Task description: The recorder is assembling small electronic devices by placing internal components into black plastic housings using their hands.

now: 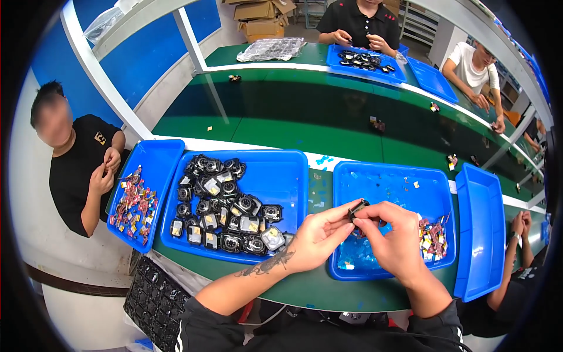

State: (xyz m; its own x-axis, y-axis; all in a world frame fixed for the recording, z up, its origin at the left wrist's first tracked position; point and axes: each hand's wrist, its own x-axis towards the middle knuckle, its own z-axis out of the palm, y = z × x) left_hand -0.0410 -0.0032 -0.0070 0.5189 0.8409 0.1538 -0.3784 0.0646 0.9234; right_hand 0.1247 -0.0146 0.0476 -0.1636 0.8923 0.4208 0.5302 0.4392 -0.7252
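My left hand and my right hand meet over the near edge of a blue tray. Between their fingertips is a small black plastic housing, tilted, its lower part hidden by the fingers. My left fingers grip it from the left, and my right thumb and fingers pinch at its right side. Beneath the hands, the tray holds blue film scraps and a heap of small pink-and-yellow wired parts. To the left, another blue tray holds many black housings with round lens-like faces.
At far left stands a blue tray of wired parts, beside a seated person. A bare blue tray is at right. Beyond runs a green conveyor belt with scattered parts. Other people work across it and at right. White frame posts rise at left.
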